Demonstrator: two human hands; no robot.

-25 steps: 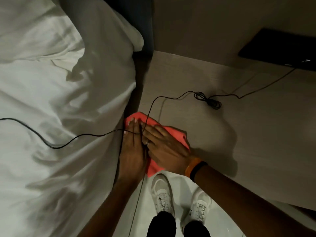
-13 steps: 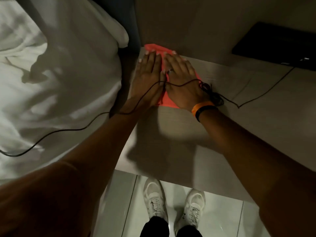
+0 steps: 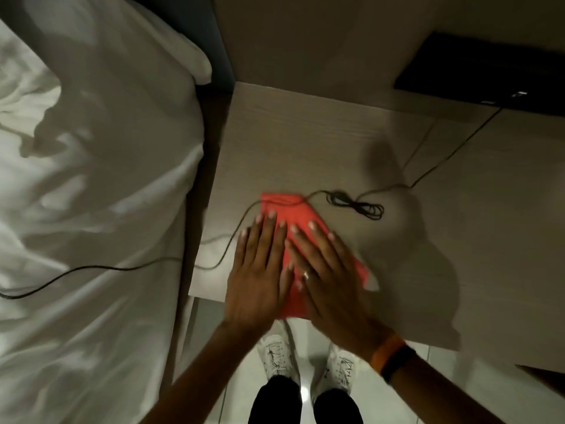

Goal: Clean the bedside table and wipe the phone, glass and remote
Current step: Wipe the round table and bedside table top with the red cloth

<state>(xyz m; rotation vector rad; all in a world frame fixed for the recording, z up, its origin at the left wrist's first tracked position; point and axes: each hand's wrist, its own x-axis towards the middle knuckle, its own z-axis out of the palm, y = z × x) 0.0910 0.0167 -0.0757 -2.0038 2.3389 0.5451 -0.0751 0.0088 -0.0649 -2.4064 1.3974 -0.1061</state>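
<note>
A folded red-orange cloth [image 3: 290, 209] lies on the light wooden bedside table [image 3: 305, 142], near its front left corner. My left hand [image 3: 256, 270] and my right hand [image 3: 330, 280] lie flat on the cloth side by side, fingers stretched out, pressing it onto the tabletop. The cloth's near end hangs a little past the table's front edge. No phone, glass or remote is in view.
A thin black cable [image 3: 357, 206] with a bundled coil runs over the table, across the cloth's far edge and onto the white bed [image 3: 91, 209] at the left. A black flat device [image 3: 489, 75] sits at the back right. White shoes [image 3: 278, 356] stand on the tiled floor.
Both hands have slid the cloth from the table's back left corner toward the front edge. A second ago they were at the front edge before pushing away.
</note>
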